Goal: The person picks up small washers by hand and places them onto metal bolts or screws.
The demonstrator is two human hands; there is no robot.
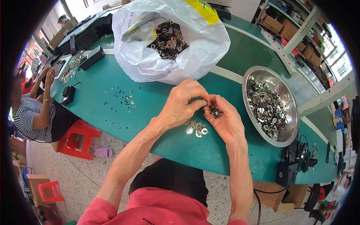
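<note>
- The work looks well under way rather than near its end: loose parts lie in several places on the green, smooth-topped worktop [150, 99].
- Toward the far edge stands a white woven plastic sack [131, 56], mouth open, with many small metal parts [170, 41] inside.
- Nearer the right end, a wide, round, shiny steel bowl [288, 128] holds a large heap of silvery metal pieces [268, 108]; which store is finished and which waits, I cannot tell.
- A small pile of flat, round silver pieces [197, 129] lies near the near edge, just left of the right hand [228, 120]; a handful or so seems left there.
- Farther left, small black and coppery bits [128, 98] are scattered, apparently waste or strays.
- The right hand is half curled, palm up and inward, closed around a cluster of dark-silver round metal parts [216, 111] above the worktop.
- The left hand [182, 101] reaches over, back upward, thumb and forefinger together at the right fingertips; whether they pinch a piece is too small to tell.
- Both forearms cross the near edge, the left slanting rightward, the right nearly straight; the hands meet at the fingertips.
</note>
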